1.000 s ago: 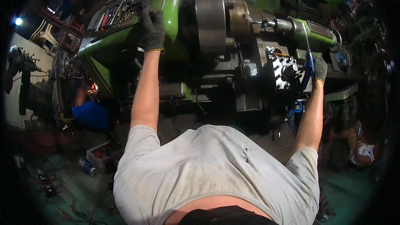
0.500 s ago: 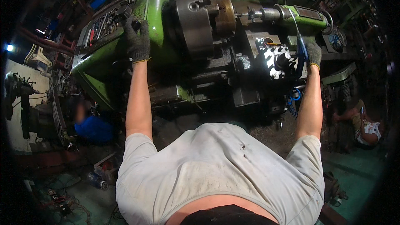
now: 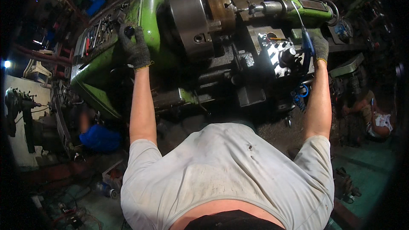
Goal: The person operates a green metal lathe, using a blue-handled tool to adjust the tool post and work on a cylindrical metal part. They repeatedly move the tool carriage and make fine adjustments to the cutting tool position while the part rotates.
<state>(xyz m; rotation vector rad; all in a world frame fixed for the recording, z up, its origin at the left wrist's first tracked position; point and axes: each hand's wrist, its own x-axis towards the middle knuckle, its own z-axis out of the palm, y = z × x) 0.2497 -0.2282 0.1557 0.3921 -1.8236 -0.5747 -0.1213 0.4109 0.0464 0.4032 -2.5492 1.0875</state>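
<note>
My gloved left hand [image 3: 137, 50] is on the green lathe headstock [image 3: 149, 12], its fingers bent around a small black knob [image 3: 129, 31]. On the other side, my gloved right hand [image 3: 320, 47] grips a blue air blow gun [image 3: 308, 44], whose long thin nozzle points up past the green tailstock [image 3: 304, 10]. Between my hands, a large steel chuck [image 3: 187, 17] holds a brownish round workpiece [image 3: 222, 12]. A metal tool in the tailstock quill [image 3: 270, 7] points toward that workpiece. Left of the blow gun stands the tool post [image 3: 281, 58] with its bolts.
Hand tools [image 3: 100, 34] lie on top of the headstock. A blue coiled hose [image 3: 299, 95] hangs below the carriage. One person in blue [image 3: 100, 138] is at the lower left, another person [image 3: 380, 123] at the far right. Cables [image 3: 70, 215] lie on the floor.
The chuck has turned: its square socket has moved from the upper part to lower down. The view has shifted slightly. Both hands keep their places on the knob and the blow gun.
</note>
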